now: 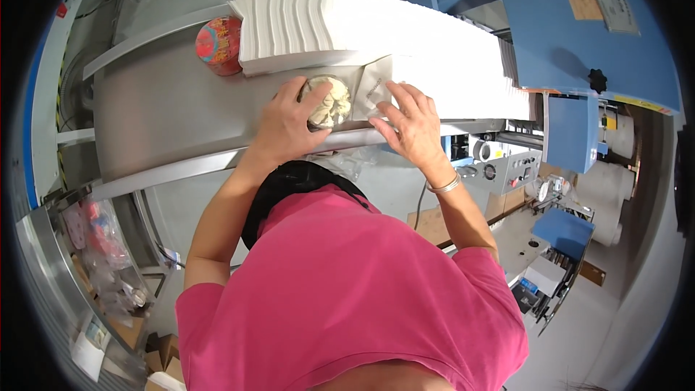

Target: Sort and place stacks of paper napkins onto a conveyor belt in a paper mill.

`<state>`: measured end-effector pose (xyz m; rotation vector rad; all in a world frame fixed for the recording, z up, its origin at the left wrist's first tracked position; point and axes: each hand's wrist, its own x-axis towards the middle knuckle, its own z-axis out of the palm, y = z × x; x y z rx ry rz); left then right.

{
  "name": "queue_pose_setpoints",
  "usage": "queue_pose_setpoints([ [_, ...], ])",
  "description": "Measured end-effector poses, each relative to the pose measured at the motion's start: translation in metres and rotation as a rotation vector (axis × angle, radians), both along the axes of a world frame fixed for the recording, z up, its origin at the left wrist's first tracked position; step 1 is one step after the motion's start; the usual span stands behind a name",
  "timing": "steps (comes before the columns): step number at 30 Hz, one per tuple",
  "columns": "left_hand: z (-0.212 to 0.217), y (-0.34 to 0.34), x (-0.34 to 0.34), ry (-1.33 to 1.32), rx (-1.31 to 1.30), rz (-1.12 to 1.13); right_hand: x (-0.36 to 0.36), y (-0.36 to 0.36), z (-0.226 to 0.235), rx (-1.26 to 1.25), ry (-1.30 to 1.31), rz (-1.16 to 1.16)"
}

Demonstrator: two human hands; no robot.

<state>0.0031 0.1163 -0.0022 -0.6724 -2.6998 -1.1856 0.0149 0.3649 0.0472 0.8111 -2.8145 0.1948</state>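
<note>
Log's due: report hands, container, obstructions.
Left hand on round container, pale pieces inside. Right hand at printed white packet, contact unclear. Red tub beside white stack, clear of both hands.

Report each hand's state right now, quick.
Left hand: curved around round container; grip can't be told.
Right hand: open, fingers loosely spread beside white paper.

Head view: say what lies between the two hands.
The head view shows a round container of pale, crumpled material, touched by the left hand, then a white piece with dark print near the right hand.
</note>
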Motion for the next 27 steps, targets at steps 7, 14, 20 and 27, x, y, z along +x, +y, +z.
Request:
queue_pose_setpoints([
  [7,-0.003,0.026,0.001,-0.003,0.029,-0.037,0.005,0.008,-0.001,0.031,0.025,-0.057],
  [14,0.001,0.041,-0.006,0.003,0.044,-0.043,0.007,0.014,0.003,-0.068,-0.022,-0.019],
  [20,0.0,0.058,-0.01,0.0,0.029,-0.052,0.01,0.02,0.0,-0.088,0.0,0.006],
  [27,-0.005,0.062,-0.011,-0.06,0.062,-0.079,0.012,0.021,0.001,-0.136,-0.008,0.031],
])
